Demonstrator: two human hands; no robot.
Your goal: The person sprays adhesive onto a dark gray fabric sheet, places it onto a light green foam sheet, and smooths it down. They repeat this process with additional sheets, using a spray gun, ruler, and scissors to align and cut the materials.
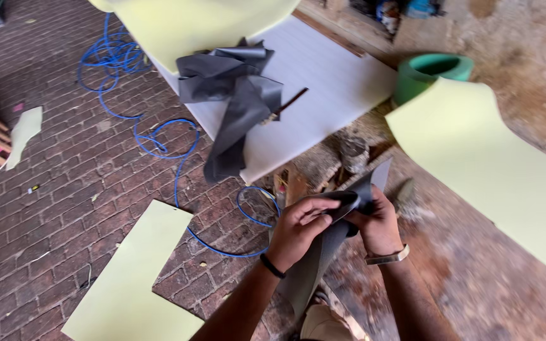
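Pinching a dark grey sheet (323,249), the left hand (298,224) and right hand (377,221) each keep a closed grip on its folded, curling top edge, just short of the white board (330,82). Beyond, more crumpled grey sheet (235,95) lies on that board.

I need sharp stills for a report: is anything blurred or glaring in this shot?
Head view: even daylight, no harsh glare; the left hand, right hand and the dark grey strip they grip look slightly motion-smeared; the pale yellow sheet is bright but not washed out.
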